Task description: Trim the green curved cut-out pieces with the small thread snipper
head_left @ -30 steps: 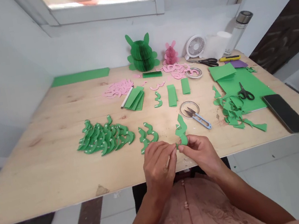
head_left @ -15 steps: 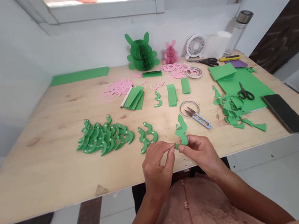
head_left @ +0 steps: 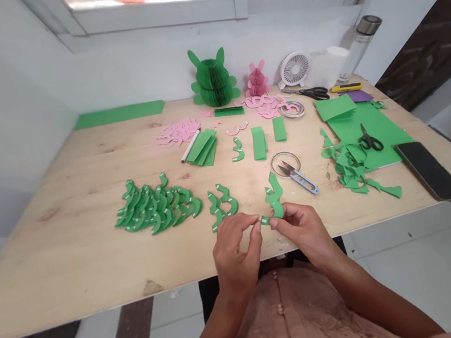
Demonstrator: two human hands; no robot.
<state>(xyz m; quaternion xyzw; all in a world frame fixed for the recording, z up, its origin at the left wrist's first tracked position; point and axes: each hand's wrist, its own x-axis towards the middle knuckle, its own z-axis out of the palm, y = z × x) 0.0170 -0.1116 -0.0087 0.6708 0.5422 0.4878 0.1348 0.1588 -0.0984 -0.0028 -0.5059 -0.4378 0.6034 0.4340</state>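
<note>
My right hand pinches a wavy green paper strip between thumb and fingers over the table's front edge. A white patch shows on the strip's lower left end. Beside that end, my left hand is closed in a pinch; a tiny pale bit seems to show at its fingertips, too small to name. Just beyond my left hand lie a few green scalloped pieces with white marks. Further left is a heap of similar green pieces. Blue-handled thread snips rest on a tape ring past the strip.
Green offcuts, black scissors on green paper and a phone lie to the right. Folded green cards and pink cut pieces lie further back. A green paper figure, a pink one and a fan stand by the wall.
My left hand has shifted slightly left, away from the strip's end. The white patch on that end now shows more plainly. My right hand stays in place with the strip.
</note>
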